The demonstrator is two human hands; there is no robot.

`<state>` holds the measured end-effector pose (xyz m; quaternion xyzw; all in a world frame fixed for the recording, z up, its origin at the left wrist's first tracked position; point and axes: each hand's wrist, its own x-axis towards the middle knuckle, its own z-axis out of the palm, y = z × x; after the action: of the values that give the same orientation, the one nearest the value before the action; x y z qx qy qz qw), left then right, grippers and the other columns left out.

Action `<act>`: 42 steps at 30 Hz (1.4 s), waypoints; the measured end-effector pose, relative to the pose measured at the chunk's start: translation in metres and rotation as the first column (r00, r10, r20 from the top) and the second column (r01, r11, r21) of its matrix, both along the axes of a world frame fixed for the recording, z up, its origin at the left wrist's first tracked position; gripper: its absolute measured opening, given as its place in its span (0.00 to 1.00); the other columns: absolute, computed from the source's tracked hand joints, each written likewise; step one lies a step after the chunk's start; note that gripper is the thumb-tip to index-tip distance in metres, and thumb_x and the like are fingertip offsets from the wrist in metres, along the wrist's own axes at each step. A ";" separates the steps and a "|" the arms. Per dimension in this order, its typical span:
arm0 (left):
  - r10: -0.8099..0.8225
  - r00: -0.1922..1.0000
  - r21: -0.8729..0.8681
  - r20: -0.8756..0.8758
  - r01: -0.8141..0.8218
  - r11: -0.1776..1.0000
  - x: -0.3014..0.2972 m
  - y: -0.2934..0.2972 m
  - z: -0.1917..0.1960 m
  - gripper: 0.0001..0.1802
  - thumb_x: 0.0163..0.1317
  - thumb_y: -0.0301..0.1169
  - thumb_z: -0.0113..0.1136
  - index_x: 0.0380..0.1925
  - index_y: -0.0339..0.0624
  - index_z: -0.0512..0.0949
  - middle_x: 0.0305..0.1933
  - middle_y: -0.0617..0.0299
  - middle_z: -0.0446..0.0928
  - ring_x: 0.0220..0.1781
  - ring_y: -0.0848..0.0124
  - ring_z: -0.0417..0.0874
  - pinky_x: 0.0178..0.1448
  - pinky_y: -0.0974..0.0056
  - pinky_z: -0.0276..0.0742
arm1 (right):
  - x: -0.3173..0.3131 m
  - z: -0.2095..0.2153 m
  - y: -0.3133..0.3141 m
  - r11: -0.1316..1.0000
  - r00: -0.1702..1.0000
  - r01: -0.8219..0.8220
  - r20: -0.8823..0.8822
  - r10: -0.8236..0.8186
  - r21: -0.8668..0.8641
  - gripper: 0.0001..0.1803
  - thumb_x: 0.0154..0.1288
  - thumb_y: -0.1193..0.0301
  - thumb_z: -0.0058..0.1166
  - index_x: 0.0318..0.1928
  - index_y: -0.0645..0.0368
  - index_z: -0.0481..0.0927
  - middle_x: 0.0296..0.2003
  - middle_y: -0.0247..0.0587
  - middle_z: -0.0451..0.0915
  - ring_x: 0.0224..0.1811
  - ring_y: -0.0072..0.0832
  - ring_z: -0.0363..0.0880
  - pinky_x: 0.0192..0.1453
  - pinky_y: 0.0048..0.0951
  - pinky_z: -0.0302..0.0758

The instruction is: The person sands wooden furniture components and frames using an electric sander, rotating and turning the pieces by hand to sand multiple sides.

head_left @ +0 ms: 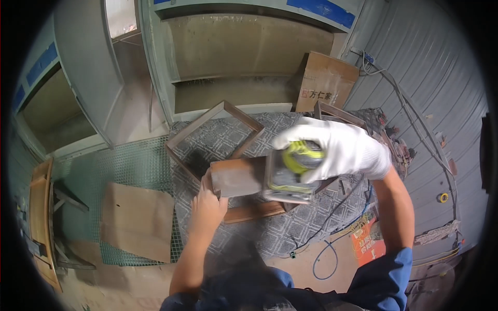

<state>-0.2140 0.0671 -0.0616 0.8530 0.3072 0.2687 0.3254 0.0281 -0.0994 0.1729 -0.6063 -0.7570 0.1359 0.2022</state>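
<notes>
My right hand (337,147), in a white knit glove, is wrapped round a green and black power sander (300,160). The sander and glove are smeared by motion. Beneath the sander is a reddish-brown wooden panel (236,178) with a pale, dusty patch on its face; the sander covers its right part. My bare left hand (208,199) grips the panel's left end, thumb at the edge. Under the panel, partly hidden, lies a brown wooden strip (254,211). An open rectangular wooden frame (241,122) rests just beyond, on the patterned grey cloth (290,233).
A cardboard box (327,80) leans at the back right by a second frame (340,113). Blue hose (327,276) and cables loop at the lower right. Left are a cardboard sheet (136,223) on green grating and a wooden piece (41,223). A corrugated wall (436,93) stands right.
</notes>
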 end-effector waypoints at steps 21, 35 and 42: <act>0.175 0.985 -0.092 0.006 -0.174 0.980 -0.011 -0.005 -0.015 0.22 0.72 0.34 0.60 0.61 0.34 0.78 0.58 0.35 0.83 0.59 0.36 0.84 0.62 0.45 0.79 | 0.093 0.018 -0.152 0.781 0.787 0.616 0.035 -0.616 -0.104 0.39 0.47 0.80 0.76 0.64 0.55 0.79 0.58 0.38 0.84 0.61 0.30 0.83 0.70 0.33 0.79; -0.029 0.984 -0.028 -0.178 0.024 0.999 -0.046 -0.068 0.006 0.20 0.81 0.38 0.55 0.58 0.29 0.78 0.50 0.37 0.83 0.52 0.37 0.81 0.58 0.44 0.75 | -0.036 -0.347 -0.140 0.531 0.516 0.800 -0.131 -0.846 -0.278 0.33 0.60 0.55 0.73 0.66 0.37 0.79 0.54 0.53 0.81 0.53 0.53 0.86 0.56 0.47 0.84; -0.168 0.985 -0.086 -0.039 0.165 0.983 -0.058 -0.041 0.001 0.15 0.71 0.29 0.66 0.52 0.29 0.80 0.48 0.40 0.85 0.48 0.43 0.85 0.54 0.51 0.80 | -0.082 -0.433 -0.040 0.403 0.379 0.889 -0.142 -0.914 -0.217 0.29 0.71 0.59 0.61 0.71 0.38 0.74 0.56 0.60 0.78 0.49 0.61 0.87 0.55 0.56 0.84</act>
<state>-0.2721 0.0261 -0.0605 0.8675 0.2531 0.2077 0.3745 -0.0537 -0.1390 -0.2603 -0.9085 -0.2662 0.1151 0.3008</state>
